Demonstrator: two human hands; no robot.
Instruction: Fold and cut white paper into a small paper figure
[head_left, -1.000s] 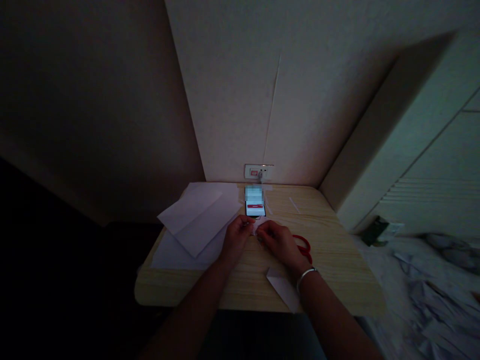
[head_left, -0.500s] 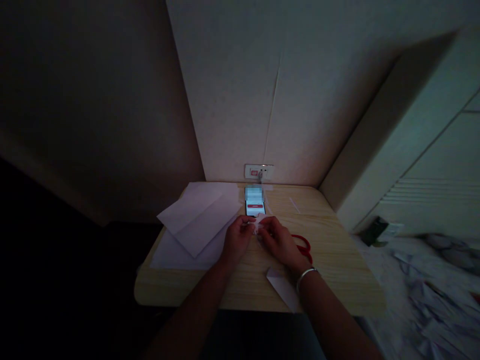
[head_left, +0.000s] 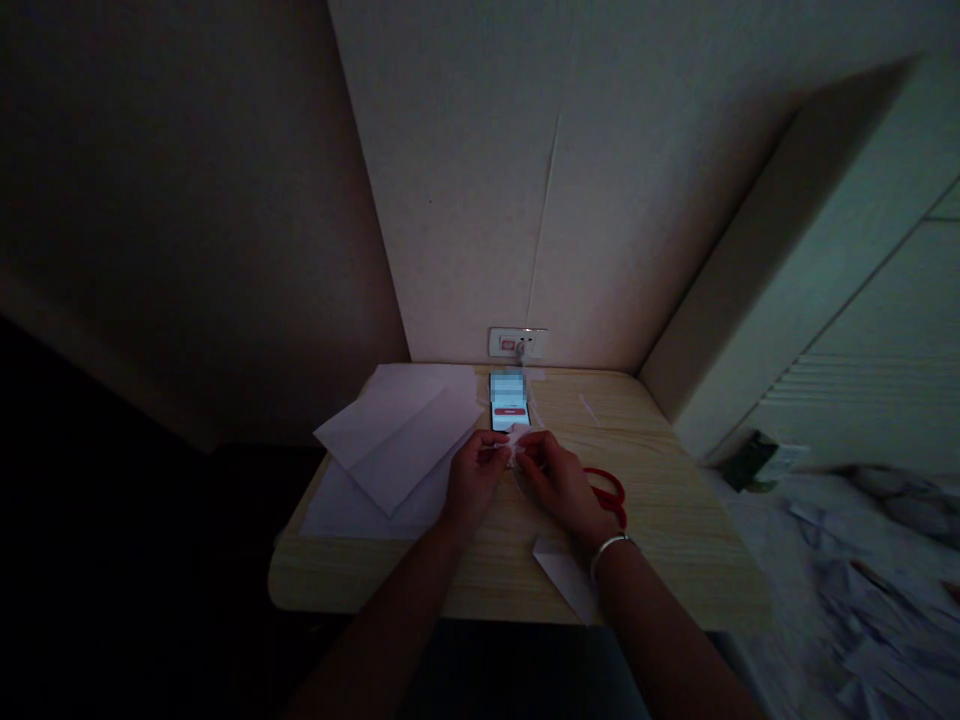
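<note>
My left hand (head_left: 474, 474) and my right hand (head_left: 559, 480) meet over the middle of a small wooden table (head_left: 675, 540). Both pinch a small white piece of paper (head_left: 517, 442) between their fingertips, held just above the tabletop. A silver bangle (head_left: 609, 548) circles my right wrist. A lit phone (head_left: 509, 402) lies flat right behind the paper, its screen partly hidden by it. Red-handled scissors (head_left: 606, 490) rest on the table beside my right hand.
Several white paper sheets (head_left: 390, 440) overlap on the table's left half. A folded white scrap (head_left: 564, 576) lies at the front edge under my right forearm. A wall socket (head_left: 517, 344) sits behind the phone. Crumpled paper (head_left: 862, 590) covers the floor at the right. The room is dim.
Both hands have moved slightly away from me toward the phone, and the small paper has risen a little between the fingertips.
</note>
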